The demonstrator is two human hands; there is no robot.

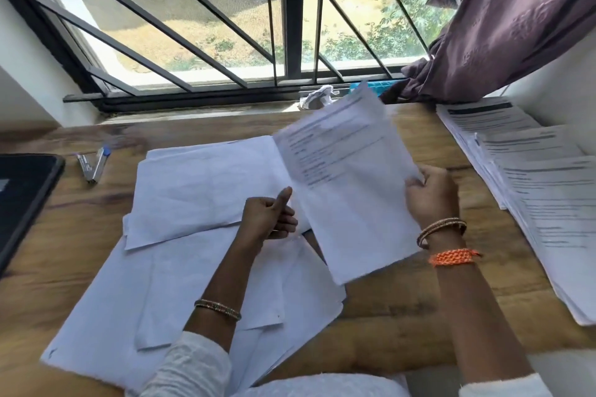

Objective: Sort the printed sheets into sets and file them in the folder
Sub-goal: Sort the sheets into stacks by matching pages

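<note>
A printed sheet point(348, 177) is lifted and tilted above the wooden desk point(403, 293), blurred by motion. My right hand point(430, 193) pinches its right edge. My left hand point(269, 216) hovers at the sheet's lower left edge with fingers loosely curled and thumb raised; whether it touches the paper is unclear. Under the hands lies a loose pile of face-down white sheets point(200, 235). Overlapping stacks of printed sheets point(532, 190) lie along the desk's right side. No folder shows clearly.
A dark tablet or laptop point(22, 200) sits at the left edge. Two pens point(93, 163) lie beside it. Crumpled paper point(317, 97) and a blue object point(377, 87) rest on the window sill. A purple curtain point(503, 19) hangs at the right.
</note>
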